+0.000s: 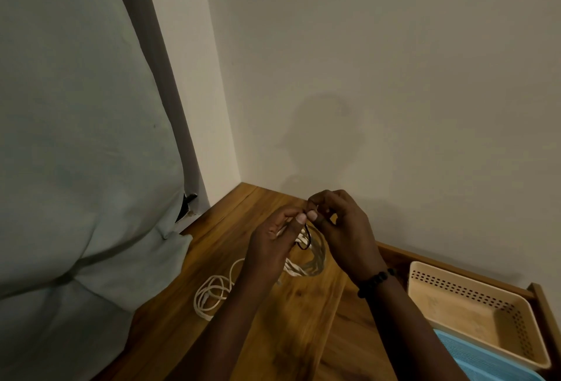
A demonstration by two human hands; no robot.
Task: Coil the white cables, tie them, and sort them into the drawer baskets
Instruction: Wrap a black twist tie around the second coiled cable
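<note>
White loose cable (212,292) lies on the counter (303,320) at lower left. At centre, the left hand (270,244) grips a coiled cable (306,262); the right hand (340,225) pinches a black tie (306,239) around it. Lower right, beige basket (473,313) and blue basket (485,362) sit in the drawer.

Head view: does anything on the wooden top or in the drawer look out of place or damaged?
Nothing stands out. Both hands, left hand and right hand, hold a coiled white cable with a dark tie. A second white cable lies loosely looped, untied. The beige basket sits square.
</note>
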